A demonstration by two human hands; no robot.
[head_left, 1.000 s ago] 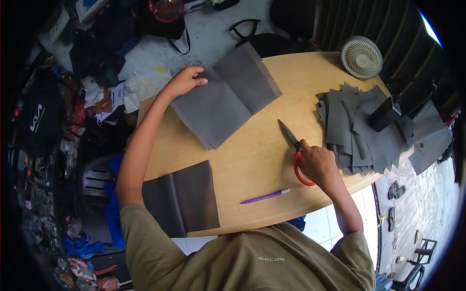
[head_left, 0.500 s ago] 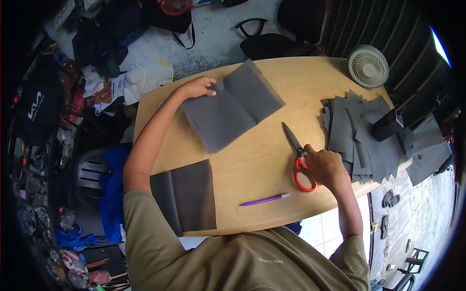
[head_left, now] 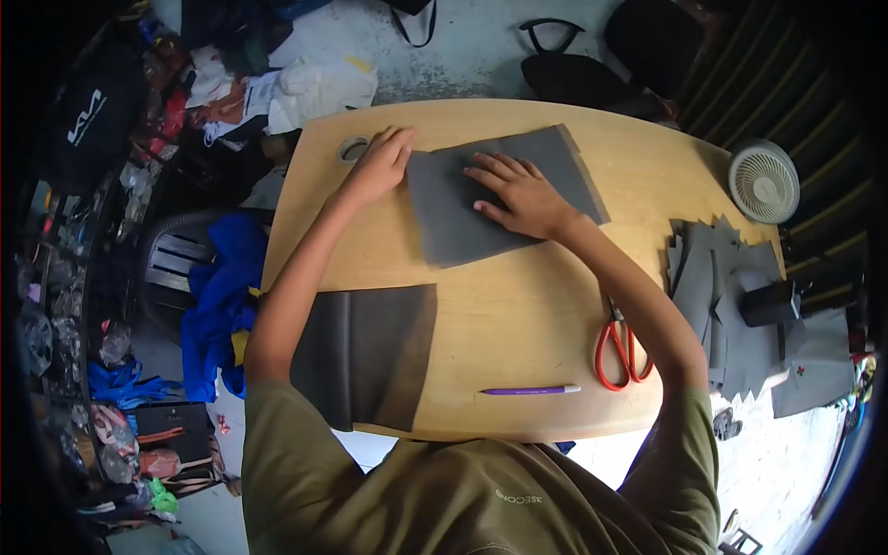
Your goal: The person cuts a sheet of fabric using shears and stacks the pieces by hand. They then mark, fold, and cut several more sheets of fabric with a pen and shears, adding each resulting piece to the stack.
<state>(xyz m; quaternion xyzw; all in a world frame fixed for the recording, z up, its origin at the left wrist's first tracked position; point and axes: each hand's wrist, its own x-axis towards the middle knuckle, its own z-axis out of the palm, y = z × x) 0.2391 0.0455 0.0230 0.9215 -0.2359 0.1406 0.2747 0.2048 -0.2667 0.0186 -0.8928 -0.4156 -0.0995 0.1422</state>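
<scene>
A dark grey sheet (head_left: pixel 444 217) of thin material, with paler see-through edges, lies on the table. My left hand (head_left: pixel 381 165) is at its upper left corner, fingers closed together on the edge. My right hand (head_left: pixel 523 196) lies flat on the middle of the sheet with its fingers spread. Scissors (head_left: pixel 610 365) with red handles rest below my right forearm, which hides part of them. A purple pen (head_left: pixel 529 390) lies near the table's front edge. At the left front is another dark sheet (head_left: pixel 379 356) with a fold or seam along it.
Grey cut pieces (head_left: pixel 698 277) are stacked on the right, with a black box-shaped object (head_left: pixel 770 303) on top. A small fan (head_left: pixel 763 181) stands at the right back corner. A tape roll (head_left: pixel 352 150) sits by my left hand. Beyond the wooden table (head_left: pixel 518 324) is a black chair (head_left: pixel 573 79).
My right hand has let go of the scissors and moved onto the grey sheet. The sheet, lifted and creased before, now lies flatter. The view has shifted.
</scene>
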